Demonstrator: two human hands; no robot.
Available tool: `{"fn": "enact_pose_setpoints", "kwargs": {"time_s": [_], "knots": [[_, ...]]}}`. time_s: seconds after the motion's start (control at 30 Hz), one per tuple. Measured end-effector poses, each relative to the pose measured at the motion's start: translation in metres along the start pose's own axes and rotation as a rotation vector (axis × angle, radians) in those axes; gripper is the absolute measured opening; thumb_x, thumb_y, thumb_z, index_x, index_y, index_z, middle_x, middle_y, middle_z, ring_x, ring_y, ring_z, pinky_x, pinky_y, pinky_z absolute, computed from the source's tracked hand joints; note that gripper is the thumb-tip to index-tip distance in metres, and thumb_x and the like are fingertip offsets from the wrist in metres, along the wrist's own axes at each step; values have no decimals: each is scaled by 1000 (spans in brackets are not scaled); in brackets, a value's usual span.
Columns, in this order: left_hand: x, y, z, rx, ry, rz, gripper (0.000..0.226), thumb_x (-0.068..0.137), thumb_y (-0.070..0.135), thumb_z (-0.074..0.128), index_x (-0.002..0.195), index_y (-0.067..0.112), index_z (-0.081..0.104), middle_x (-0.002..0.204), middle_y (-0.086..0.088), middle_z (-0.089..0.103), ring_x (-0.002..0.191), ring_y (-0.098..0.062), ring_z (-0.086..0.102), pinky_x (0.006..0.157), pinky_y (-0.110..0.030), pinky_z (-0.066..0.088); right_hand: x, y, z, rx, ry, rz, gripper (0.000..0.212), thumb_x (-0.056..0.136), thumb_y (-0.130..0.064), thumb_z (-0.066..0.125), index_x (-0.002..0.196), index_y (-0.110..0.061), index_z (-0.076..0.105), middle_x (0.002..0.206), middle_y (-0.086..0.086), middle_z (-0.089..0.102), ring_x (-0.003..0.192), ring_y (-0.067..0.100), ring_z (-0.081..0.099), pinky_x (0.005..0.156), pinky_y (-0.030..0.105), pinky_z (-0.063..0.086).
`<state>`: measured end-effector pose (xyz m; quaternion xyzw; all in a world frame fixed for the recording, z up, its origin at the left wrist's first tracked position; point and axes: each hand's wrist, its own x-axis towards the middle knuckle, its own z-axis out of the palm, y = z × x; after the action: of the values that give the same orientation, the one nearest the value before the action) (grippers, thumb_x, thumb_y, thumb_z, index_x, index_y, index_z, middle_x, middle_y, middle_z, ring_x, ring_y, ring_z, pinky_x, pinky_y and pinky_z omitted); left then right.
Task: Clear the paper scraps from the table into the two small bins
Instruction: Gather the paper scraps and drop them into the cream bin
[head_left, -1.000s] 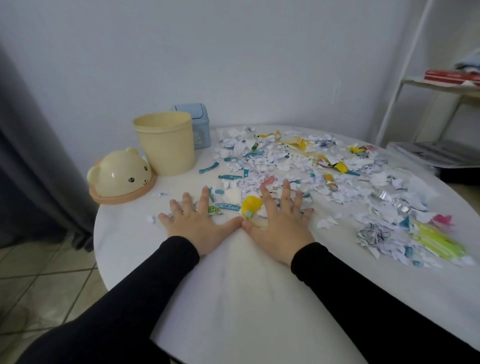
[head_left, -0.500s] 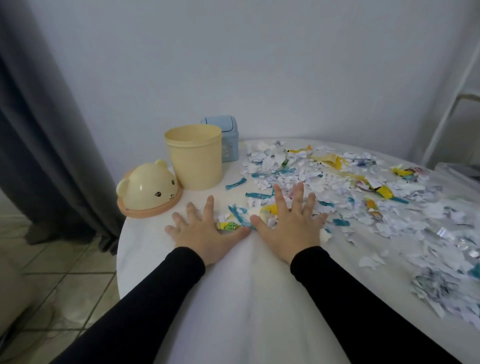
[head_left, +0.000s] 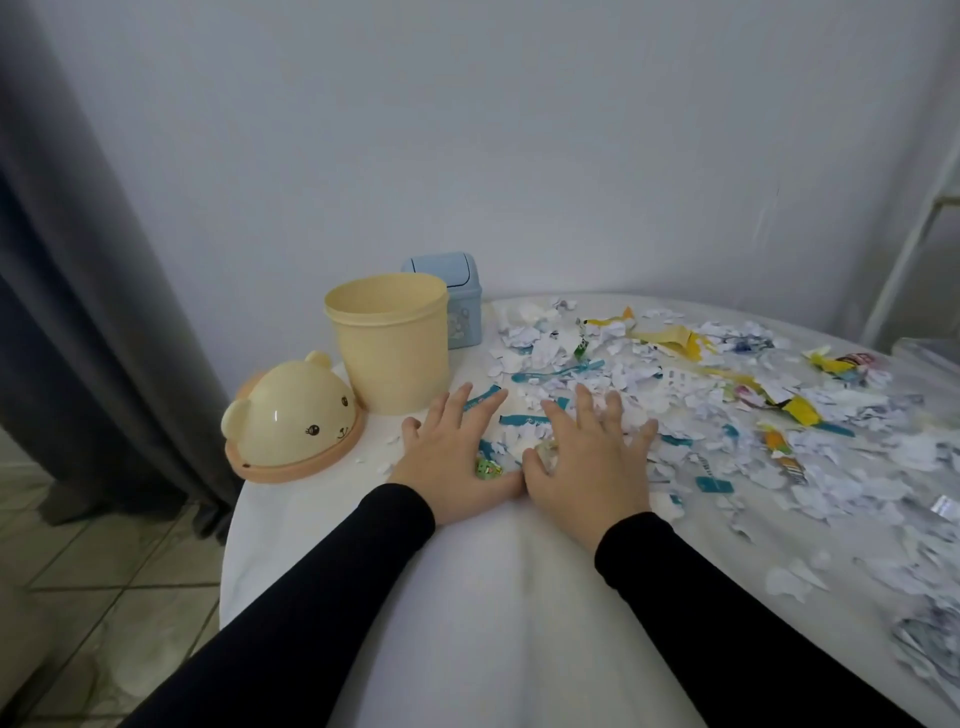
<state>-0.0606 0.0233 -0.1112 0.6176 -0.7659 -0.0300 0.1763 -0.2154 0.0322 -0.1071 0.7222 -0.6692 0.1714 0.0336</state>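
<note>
**Two flat hands on the paper scraps**

The left hand (head_left: 451, 457) lies flat on the table with its fingers straight and spread apart. It holds nothing. Its fingertips touch a blue strip (head_left: 480, 399) of paper. A small green scrap (head_left: 487, 468) sits by its thumb.

The right hand (head_left: 584, 460) lies flat too, just to the right of the left hand. Its fingers are straight and spread, and they press down on the near edge of the paper scraps (head_left: 675, 384). It grips nothing. The two thumbs almost touch, with a few scraps between the hands. Both arms wear black sleeves (head_left: 322, 613).

The scraps cover the right and far parts of the round white table (head_left: 493, 623). Most are white. Some are blue, yellow and green. More bits lie near the right edge.

The yellow bin (head_left: 392, 345) stands open and upright on the far left of the table, just past the left hand. Its bear-shaped lid (head_left: 293, 421) sits on the table to the left of it, right by the table's edge. The small blue bin (head_left: 452, 296) stands behind the yellow one, with its lid on. I cannot tell if scraps are inside either bin.

A dark curtain (head_left: 78, 286) hangs on the left. A pale wall (head_left: 519, 130) is behind the table, and a tiled floor (head_left: 104, 561) is below on the left.
</note>
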Motion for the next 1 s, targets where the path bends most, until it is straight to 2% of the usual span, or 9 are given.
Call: {"fn": "enact_pose_setpoints", "kwargs": {"time_s": [0.17, 0.27, 0.4, 0.53, 0.73, 0.83, 0.9, 0.97, 1.0], "knots": [[19, -4, 1, 34, -147, 4, 93, 65, 76, 27, 149, 41, 5, 159, 7, 4, 146, -17, 4, 113, -46, 7, 19, 1, 5, -9, -40, -74, 55, 93, -44, 33, 147, -34, 25, 158, -3, 17, 145, 27, 7, 110, 59, 3], [20, -6, 2, 16, -95, 49, 81, 74, 68, 34, 147, 33, 25, 152, 11, 26, 139, -9, 20, 107, -37, 17, 25, 2, 8, 10, -119, -45, 55, 95, -51, 28, 147, -34, 26, 153, -5, 31, 143, 26, 19, 110, 59, 9], [16, -8, 4, -141, 22, 81, 55, 85, 52, 55, 134, 26, 48, 121, 7, 48, 116, -12, 41, 101, -25, 30, 23, 3, 7, 23, -17, -68, 52, 94, -57, 29, 137, -32, 43, 128, -1, 52, 125, 24, 40, 101, 45, 27], [13, -6, 5, -113, 23, 127, 41, 91, 43, 54, 124, 19, 56, 106, 0, 52, 105, -15, 45, 88, -17, 31, 19, 4, 6, 1, 12, -70, 49, 94, -59, 30, 119, -29, 58, 119, 1, 55, 122, 25, 40, 98, 40, 28], [10, -2, 3, 16, 85, 151, 26, 95, 36, 44, 99, 14, 57, 93, -1, 52, 93, -21, 51, 76, -24, 34, 14, 6, -2, 57, 184, -94, 31, 88, -51, 48, 96, -24, 61, 102, -2, 52, 99, 22, 49, 79, 38, 33], [3, 1, 1, 84, 155, 138, 45, 82, 55, 31, 112, 29, 53, 109, 9, 49, 105, -15, 46, 84, -29, 33, 5, 6, -11, 51, 342, -25, 37, 78, -54, 52, 102, -27, 63, 113, 3, 55, 107, 28, 52, 81, 44, 37], [0, 6, 2, 61, 88, 133, 64, 73, 66, 24, 130, 42, 39, 133, 11, 38, 123, -12, 33, 92, -33, 26, -2, 10, -11, 25, 145, 70, 56, 84, -59, 41, 133, -32, 44, 145, 9, 34, 136, 33, 26, 98, 56, 30], [2, 12, 5, 46, -4, 154, 77, 69, 76, 22, 140, 47, 21, 151, 9, 20, 137, -13, 17, 103, -38, 19, -4, 18, -8, 17, -70, 165, 68, 88, -65, 32, 147, -35, 18, 157, 9, 7, 144, 37, 0, 107, 61, 17], [5, 14, 7, 57, -36, 170, 82, 67, 79, 22, 143, 48, 15, 156, 8, 11, 140, -14, 12, 107, -41, 16, -4, 21, -7, 19, -136, 199, 70, 89, -67, 28, 149, -35, 12, 158, 8, 3, 144, 39, -1, 108, 62, 15]]}}
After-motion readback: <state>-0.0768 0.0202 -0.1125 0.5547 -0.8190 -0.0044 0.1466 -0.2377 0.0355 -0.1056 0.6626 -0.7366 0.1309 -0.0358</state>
